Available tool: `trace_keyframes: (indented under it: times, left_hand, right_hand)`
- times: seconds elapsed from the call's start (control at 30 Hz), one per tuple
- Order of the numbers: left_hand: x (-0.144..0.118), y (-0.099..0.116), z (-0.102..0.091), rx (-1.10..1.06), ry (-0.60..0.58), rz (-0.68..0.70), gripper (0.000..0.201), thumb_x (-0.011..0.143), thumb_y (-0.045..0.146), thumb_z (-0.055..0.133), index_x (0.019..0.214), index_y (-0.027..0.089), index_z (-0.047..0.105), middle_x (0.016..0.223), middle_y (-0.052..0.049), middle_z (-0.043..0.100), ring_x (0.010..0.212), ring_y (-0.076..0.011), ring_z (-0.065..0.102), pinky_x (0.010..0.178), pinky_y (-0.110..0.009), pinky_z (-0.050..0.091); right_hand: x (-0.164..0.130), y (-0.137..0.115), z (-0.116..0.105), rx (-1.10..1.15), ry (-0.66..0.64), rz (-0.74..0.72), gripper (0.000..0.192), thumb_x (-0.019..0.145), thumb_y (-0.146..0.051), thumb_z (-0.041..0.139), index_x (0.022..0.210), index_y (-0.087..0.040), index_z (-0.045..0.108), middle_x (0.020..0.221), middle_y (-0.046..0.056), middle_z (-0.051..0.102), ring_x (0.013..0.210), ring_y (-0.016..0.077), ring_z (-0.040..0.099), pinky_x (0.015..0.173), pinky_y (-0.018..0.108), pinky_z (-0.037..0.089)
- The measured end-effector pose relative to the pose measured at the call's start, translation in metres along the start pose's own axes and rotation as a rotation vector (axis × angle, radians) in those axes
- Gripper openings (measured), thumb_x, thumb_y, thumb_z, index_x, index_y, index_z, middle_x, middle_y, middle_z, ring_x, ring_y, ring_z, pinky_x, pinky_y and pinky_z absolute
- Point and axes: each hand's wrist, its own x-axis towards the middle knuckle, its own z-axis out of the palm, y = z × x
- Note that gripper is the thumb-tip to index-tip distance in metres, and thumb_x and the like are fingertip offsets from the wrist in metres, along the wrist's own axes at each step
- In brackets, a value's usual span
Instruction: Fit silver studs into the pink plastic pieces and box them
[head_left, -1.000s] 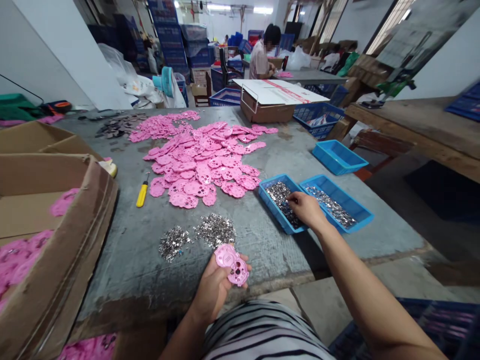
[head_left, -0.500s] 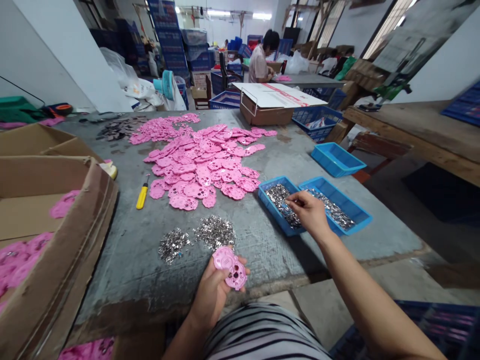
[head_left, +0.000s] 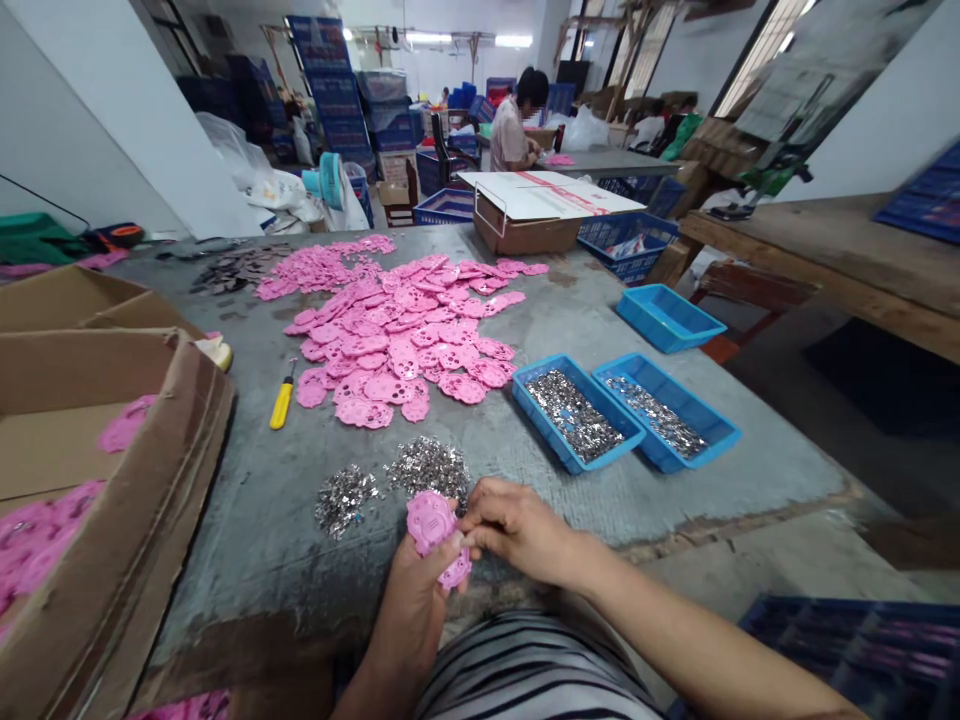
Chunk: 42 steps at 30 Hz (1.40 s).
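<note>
Pink, double-lobed plastic plate point(head_left: 430, 520), one: over the grey desk point(head_left: 285, 520) near its front edge, long axis slanting far-left to near-right. Left hand point(head_left: 415, 598): closed round it, thumb on top. Right hand point(head_left: 529, 530): fingers pinched, plate just left of the tips; anything between them, cannot tell.

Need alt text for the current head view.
A person's left hand holds a pink part, with the right hand at its edge. On the grey table beyond lie two piles of small metal pieces, a heap of pink parts and blue trays.
</note>
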Motion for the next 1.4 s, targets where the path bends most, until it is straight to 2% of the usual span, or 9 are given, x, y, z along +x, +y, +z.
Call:
trace_keyframes:
  times: [0.17, 0.37, 0.57, 0.73, 0.9, 1.03, 1.13, 1.27, 1.4]
  left_hand:
    - [0.002, -0.003, 0.001, 0.002, 0.008, 0.007, 0.067, 0.045, 0.026, 0.086, 0.104, 0.015, 0.056, 0.067, 0.003, 0.060, 0.055, -0.0109, 0.053, 0.042, -0.020, 0.036]
    - [0.001, -0.003, 0.003, 0.031, 0.068, 0.037, 0.056, 0.044, 0.022, 0.082, 0.094, 0.014, 0.059, 0.064, 0.003, 0.059, 0.052, -0.0095, 0.050, 0.042, -0.019, 0.035]
    - [0.007, -0.012, -0.006, 0.163, 0.153, 0.176, 0.044, 0.048, 0.019, 0.077, 0.089, 0.014, 0.062, 0.061, 0.003, 0.059, 0.051, -0.0091, 0.048, 0.043, -0.019, 0.034]
    - [0.014, -0.019, -0.012, 0.298, 0.166, 0.302, 0.039, 0.053, 0.021, 0.074, 0.090, 0.014, 0.063, 0.060, 0.004, 0.060, 0.045, -0.0072, 0.044, 0.044, -0.020, 0.033]
    - [0.017, -0.017, -0.011, 0.368, 0.240, 0.311, 0.026, 0.051, 0.022, 0.070, 0.076, 0.015, 0.064, 0.057, 0.004, 0.058, 0.046, -0.0079, 0.044, 0.045, -0.020, 0.034]
    - [0.012, -0.012, -0.005, 0.409, 0.265, 0.313, 0.025, 0.049, 0.020, 0.070, 0.072, 0.015, 0.062, 0.053, 0.006, 0.053, 0.047, -0.0081, 0.043, 0.043, -0.020, 0.032]
    - [0.010, -0.008, -0.003, 0.255, 0.177, 0.291, 0.035, 0.053, 0.019, 0.071, 0.087, 0.016, 0.061, 0.064, 0.003, 0.060, 0.052, -0.0101, 0.050, 0.045, -0.020, 0.036]
    - [0.007, -0.001, -0.001, -0.132, -0.044, 0.173, 0.040, 0.074, 0.032, 0.058, 0.110, 0.015, 0.056, 0.079, -0.006, 0.066, 0.071, -0.0193, 0.063, 0.054, -0.025, 0.047]
    - [0.006, 0.005, 0.002, -0.242, -0.011, 0.078, 0.030, 0.090, 0.027, 0.037, 0.109, 0.012, 0.055, 0.077, -0.008, 0.066, 0.074, -0.0208, 0.064, 0.058, -0.028, 0.051]
  right_hand:
    - [-0.004, -0.001, 0.000, -0.050, -0.035, 0.028, 0.010, 0.088, -0.021, 0.059, 0.091, -0.018, 0.069, 0.085, 0.005, 0.063, 0.077, 0.0133, 0.060, 0.071, 0.025, 0.050]
    - [-0.008, -0.009, 0.003, -0.067, -0.032, 0.047, 0.019, 0.089, -0.018, 0.054, 0.100, -0.019, 0.069, 0.090, 0.007, 0.063, 0.083, 0.0155, 0.060, 0.076, 0.027, 0.051]
    - [-0.005, -0.011, 0.014, 0.082, 0.078, 0.165, 0.012, 0.087, -0.016, 0.056, 0.086, -0.018, 0.068, 0.082, 0.005, 0.065, 0.080, 0.0145, 0.061, 0.072, 0.025, 0.049]
    - [0.000, -0.014, 0.013, -0.022, 0.062, 0.333, 0.013, 0.079, -0.008, 0.056, 0.074, -0.018, 0.060, 0.075, 0.002, 0.064, 0.075, 0.0149, 0.060, 0.070, 0.026, 0.044]
    - [0.000, -0.020, 0.010, -0.054, -0.013, 0.306, 0.014, 0.078, -0.007, 0.053, 0.074, -0.019, 0.059, 0.077, 0.002, 0.062, 0.074, 0.0143, 0.057, 0.069, 0.025, 0.042]
    - [-0.001, -0.018, 0.009, -0.004, 0.006, 0.282, 0.008, 0.082, -0.018, 0.055, 0.075, -0.019, 0.058, 0.077, 0.003, 0.060, 0.073, 0.0154, 0.055, 0.067, 0.027, 0.041]
    - [0.002, -0.009, 0.008, 0.151, 0.056, 0.288, 0.015, 0.085, -0.023, 0.055, 0.070, -0.020, 0.058, 0.076, 0.003, 0.060, 0.073, 0.0161, 0.056, 0.070, 0.030, 0.042]
    - [0.004, -0.002, 0.010, 0.359, 0.182, 0.312, 0.020, 0.081, -0.033, 0.065, 0.066, -0.020, 0.063, 0.090, 0.006, 0.062, 0.089, 0.0183, 0.058, 0.082, 0.034, 0.045]
    - [0.003, -0.007, 0.012, 0.309, 0.198, 0.263, 0.019, 0.081, -0.032, 0.066, 0.066, -0.020, 0.066, 0.094, 0.007, 0.062, 0.094, 0.0197, 0.058, 0.083, 0.035, 0.046]
